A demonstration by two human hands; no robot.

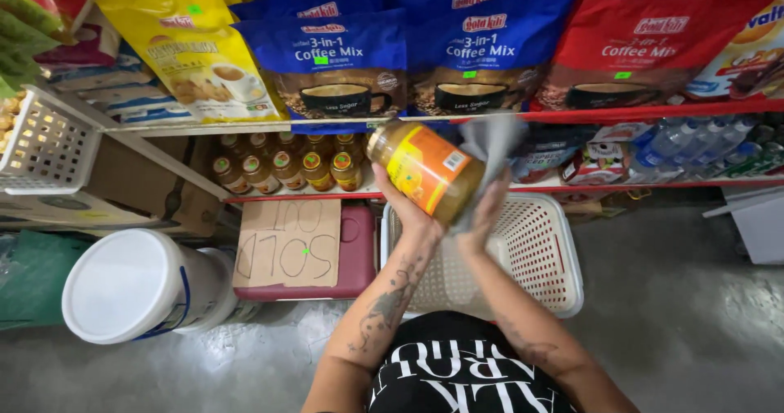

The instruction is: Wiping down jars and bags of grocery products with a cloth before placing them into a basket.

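Note:
My left hand point(408, 214) grips a glass jar point(425, 169) of yellow-brown spread with an orange label and a gold lid, held tilted in front of the shelves. My right hand point(483, 209) presses a grey cloth point(488, 142) against the jar's right end. Both forearms rise from the bottom of the view, above a white plastic basket point(539, 258) on the floor.
Shelves ahead hold blue, red and yellow pouches point(343, 62) on top, small bottles point(282, 168) and water bottles point(678, 139) below. A white bucket point(139, 286), a cardboard sign point(287, 243) on a maroon box and a white crate point(45, 143) stand at left. Grey floor lies right.

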